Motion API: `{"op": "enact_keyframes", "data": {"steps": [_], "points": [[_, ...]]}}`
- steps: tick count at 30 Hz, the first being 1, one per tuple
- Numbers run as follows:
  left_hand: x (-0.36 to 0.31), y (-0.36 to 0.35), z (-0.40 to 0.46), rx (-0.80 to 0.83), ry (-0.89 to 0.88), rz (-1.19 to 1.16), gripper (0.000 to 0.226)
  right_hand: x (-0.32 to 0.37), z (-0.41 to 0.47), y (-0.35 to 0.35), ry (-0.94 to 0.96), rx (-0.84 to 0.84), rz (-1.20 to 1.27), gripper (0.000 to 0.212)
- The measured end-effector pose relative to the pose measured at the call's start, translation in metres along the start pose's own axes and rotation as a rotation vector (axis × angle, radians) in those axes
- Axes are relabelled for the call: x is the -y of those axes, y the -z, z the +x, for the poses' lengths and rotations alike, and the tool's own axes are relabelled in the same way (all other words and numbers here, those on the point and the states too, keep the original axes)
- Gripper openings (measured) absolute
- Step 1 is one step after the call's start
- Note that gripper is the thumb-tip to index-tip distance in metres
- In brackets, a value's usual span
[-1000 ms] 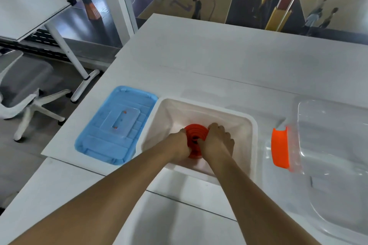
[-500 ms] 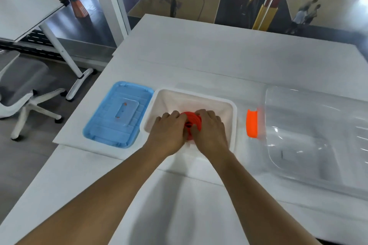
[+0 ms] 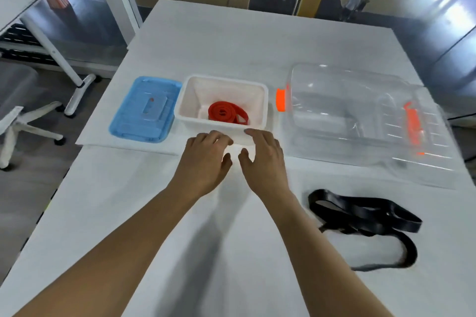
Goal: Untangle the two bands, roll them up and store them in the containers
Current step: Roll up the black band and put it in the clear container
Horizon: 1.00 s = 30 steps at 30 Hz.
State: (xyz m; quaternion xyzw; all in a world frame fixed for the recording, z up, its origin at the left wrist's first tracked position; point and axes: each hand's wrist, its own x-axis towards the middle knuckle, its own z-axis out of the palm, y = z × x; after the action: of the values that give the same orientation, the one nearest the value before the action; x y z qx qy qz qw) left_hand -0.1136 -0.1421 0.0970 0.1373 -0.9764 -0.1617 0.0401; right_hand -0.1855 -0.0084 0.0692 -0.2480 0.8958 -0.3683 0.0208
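A rolled red band (image 3: 226, 113) lies inside the white container (image 3: 260, 90), its outer end loosened to the right. My left hand (image 3: 204, 159) and my right hand (image 3: 264, 157) hover side by side just in front of that container's near wall, fingers relaxed and holding nothing. A black band (image 3: 365, 216) lies unrolled in loose loops on the table to the right of my right forearm. Beyond it stands a clear container (image 3: 355, 110) with orange clips.
A blue lid (image 3: 145, 109) lies flat to the left of the white container. The white table (image 3: 231, 41) ends at the left, where an office chair (image 3: 15, 110) and another table's leg stand on the floor.
Both hands let go of the red roll and drew back out of the white container toward me. The roll stays in the container, slightly unwound. The view pulled back, revealing the black band.
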Motion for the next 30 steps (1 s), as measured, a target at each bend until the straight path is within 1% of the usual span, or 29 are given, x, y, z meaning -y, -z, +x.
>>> {"op": "enact_keyframes", "data": {"steps": [6, 13, 20, 26, 30], "points": [[-0.034, -0.018, -0.072, 0.067, -0.054, -0.044, 0.033, -0.01, -0.087, 0.028, -0.121, -0.011, -0.049, 0.047], [-0.07, -0.049, -0.137, 0.176, -0.119, -0.094, 0.032, -0.041, -0.178, 0.055, -0.273, -0.014, -0.048, 0.045], [-0.107, -0.083, -0.18, 0.266, -0.163, -0.083, 0.031, -0.09, -0.232, 0.077, -0.407, 0.014, -0.096, 0.042], [-0.14, -0.109, -0.196, 0.292, -0.12, -0.083, 0.027, -0.151, -0.251, 0.092, -0.431, 0.118, -0.175, 0.038], [-0.157, -0.122, -0.205, 0.305, -0.06, -0.096, 0.026, -0.191, -0.249, 0.099, -0.438, 0.296, -0.303, 0.041]]}}
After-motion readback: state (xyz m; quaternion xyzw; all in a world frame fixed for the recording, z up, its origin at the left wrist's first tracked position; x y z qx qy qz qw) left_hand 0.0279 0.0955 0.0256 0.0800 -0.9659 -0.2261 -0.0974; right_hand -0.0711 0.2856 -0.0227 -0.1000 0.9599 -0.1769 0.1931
